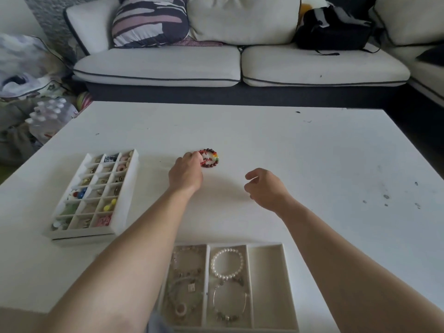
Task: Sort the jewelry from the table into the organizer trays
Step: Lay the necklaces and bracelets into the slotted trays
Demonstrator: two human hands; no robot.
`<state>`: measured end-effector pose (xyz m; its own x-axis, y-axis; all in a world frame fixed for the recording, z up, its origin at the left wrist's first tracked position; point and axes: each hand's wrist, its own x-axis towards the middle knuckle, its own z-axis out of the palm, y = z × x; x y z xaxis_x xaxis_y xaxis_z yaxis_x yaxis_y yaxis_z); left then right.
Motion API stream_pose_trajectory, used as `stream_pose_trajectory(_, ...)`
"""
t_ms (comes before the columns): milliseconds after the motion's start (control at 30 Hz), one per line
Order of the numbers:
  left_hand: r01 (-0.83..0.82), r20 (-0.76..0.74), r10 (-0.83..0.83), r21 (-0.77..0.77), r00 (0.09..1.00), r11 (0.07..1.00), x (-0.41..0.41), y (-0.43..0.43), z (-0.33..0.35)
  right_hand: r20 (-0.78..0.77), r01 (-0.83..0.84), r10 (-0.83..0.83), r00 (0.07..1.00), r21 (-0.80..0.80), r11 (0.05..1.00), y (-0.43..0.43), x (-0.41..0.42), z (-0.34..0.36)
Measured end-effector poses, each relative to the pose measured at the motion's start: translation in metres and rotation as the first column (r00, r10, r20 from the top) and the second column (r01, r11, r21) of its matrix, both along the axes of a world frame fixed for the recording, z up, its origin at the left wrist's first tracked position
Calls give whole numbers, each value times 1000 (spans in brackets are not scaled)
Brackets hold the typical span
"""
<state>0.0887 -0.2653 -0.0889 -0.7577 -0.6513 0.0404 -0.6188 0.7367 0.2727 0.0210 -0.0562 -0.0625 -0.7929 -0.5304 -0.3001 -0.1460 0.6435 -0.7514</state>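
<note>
A dark red beaded bracelet [211, 158] with a few coloured beads lies on the white table [312, 152] near its middle. My left hand [186, 173] reaches to it, fingertips touching its left side. My right hand [266, 187] hovers to the right of it with loosely curled fingers, holding nothing. A white organizer tray [95, 233] with many small compartments of earrings and beads stands at the left. A three-column tray [286, 280] at the near edge holds necklaces, a pearl bracelet [227, 263] and a thin bangle; its right column is bare.
A white sofa [156, 66] with a patterned cushion and a black bag [334, 30] stands beyond the table. Bags and a pack of bottles [48, 116] lie on the floor at the left.
</note>
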Motion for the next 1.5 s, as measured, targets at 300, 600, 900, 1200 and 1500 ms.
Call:
stream_pose_trajectory(300, -37, -233, 40, 16, 972, 999, 1, 22, 42, -77, -19, 11, 997, -114, 993, -2, 18, 18)
stream_pose_trajectory(600, 305, -431, -97, 445, 897, 842, 43, 69, 97, 70, 1, 33, 997, -440, 898, 19, 52, 58)
stream_pose_trajectory(900, 392, -489, 17, 720, 872, 573, 119, 115, 123, 197, -85, 175, 965, -394, 915, 53, 96, 83)
stream_pose_trajectory(1200, 385, -439, 93, 857, 894, 342, 140, 145, 120, 389, -21, 192, 901, -403, 915, 98, 117, 99)
stream_pose_trajectory(1500, 361, -416, 97, 865, 904, 349, 134, 154, 107, 375, -7, 169, 911, -396, 918, 111, 109, 87)
